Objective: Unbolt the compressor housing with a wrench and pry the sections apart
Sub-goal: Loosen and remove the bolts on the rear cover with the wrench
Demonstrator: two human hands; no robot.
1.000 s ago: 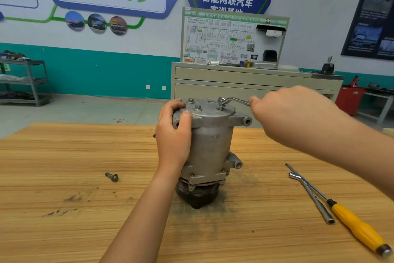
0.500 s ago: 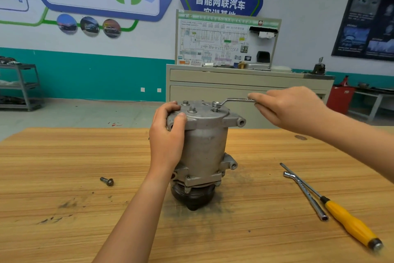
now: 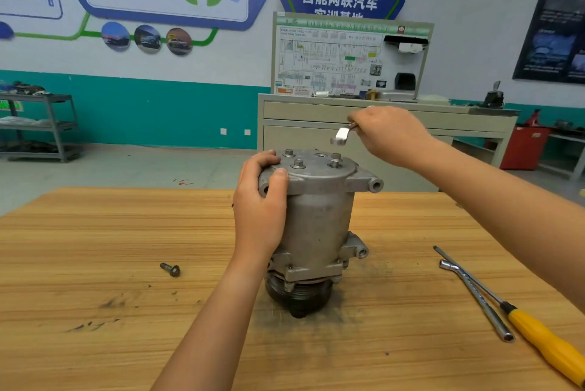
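A grey metal compressor [image 3: 319,226] stands upright on the wooden table [image 3: 95,248], black pulley end down. Its top cover [image 3: 316,169] carries several bolts. My left hand [image 3: 259,200] grips the cover's left edge, thumb over the rim. My right hand [image 3: 389,137] holds a bent socket wrench [image 3: 342,135] in the air above and to the right of the cover. The wrench's socket end points down and touches no bolt.
A loose bolt [image 3: 171,269] lies on the table to the left. At the right lie a second metal wrench [image 3: 474,298] and a yellow-handled screwdriver [image 3: 544,343]. A grey cabinet [image 3: 380,124] with a display board stands behind the table.
My right hand lifted the wrench off the bolt on the cover's right side and raised it above the compressor. My left hand kept its hold on the cover.
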